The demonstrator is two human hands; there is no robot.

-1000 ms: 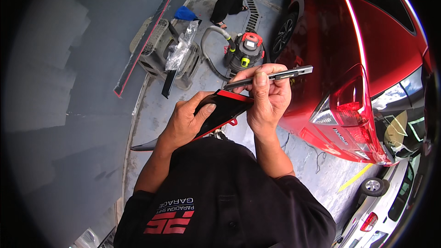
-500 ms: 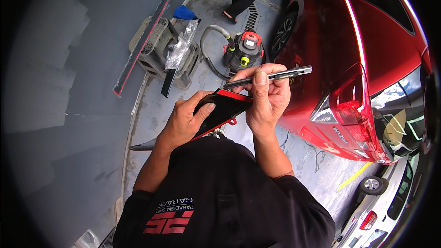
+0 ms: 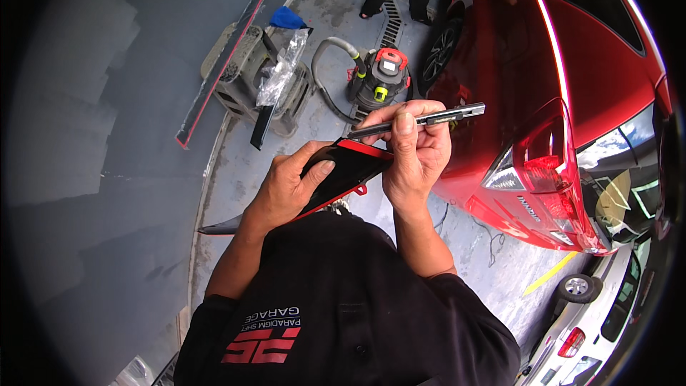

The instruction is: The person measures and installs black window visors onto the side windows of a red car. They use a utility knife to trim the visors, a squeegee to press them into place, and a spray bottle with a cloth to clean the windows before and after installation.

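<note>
My left hand (image 3: pixel 289 186) is closed round a long black trim strip (image 3: pixel 346 170), with the thumb lying on its dark face. Red tape lines the strip's edges, and a small loop of it hangs off the lower side. The strip's tapered far end pokes out left of my left forearm. Between the thumb and fingers of my right hand (image 3: pixel 414 146) is a slim utility knife (image 3: pixel 436 119). Its tip end points left, just above the strip's red-taped end; whether it touches the tape I cannot tell.
A grey step stool (image 3: pixel 246 75) by the wall carries another red-edged strip (image 3: pixel 223 64), clear plastic wrap (image 3: pixel 284 75) and a blue cloth (image 3: pixel 287 18). Ahead stands a vacuum cleaner (image 3: pixel 386 78) with its hose. A red car (image 3: pixel 500 64) fills the right; a white vehicle (image 3: pixel 593 336) is behind it.
Both hands, the strip and the knife stay almost where they were. The person in dark trousers at the back has moved right, beside the red car, and both legs now show.
</note>
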